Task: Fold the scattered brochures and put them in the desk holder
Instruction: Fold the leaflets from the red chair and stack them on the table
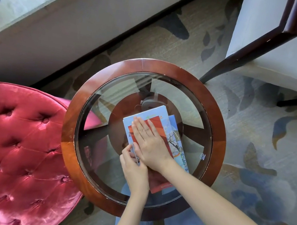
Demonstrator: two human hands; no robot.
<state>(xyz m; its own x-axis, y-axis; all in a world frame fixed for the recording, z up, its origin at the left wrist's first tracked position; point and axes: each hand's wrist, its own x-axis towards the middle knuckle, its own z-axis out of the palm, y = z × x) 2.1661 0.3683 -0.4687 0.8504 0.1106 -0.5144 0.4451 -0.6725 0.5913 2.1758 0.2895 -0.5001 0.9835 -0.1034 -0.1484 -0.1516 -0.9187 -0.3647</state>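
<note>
A small pile of brochures (163, 120), light blue with orange-red panels and drawings, lies on the glass top of a round wooden table (78, 114). My right hand (149, 141) rests flat on the top brochure, fingers stretched together and pressing it down. My left hand (134, 165) is at the pile's near left edge, fingers pinching the edge of a brochure. A further red brochure (162, 185) sticks out beneath my wrists toward me. No desk holder is in view.
A tufted red velvet chair (16, 147) stands close on the left of the table. A white upholstered chair with a dark wooden frame (279, 45) is at the far right. A patterned carpet (253, 146) surrounds the table, with a wall at the far left.
</note>
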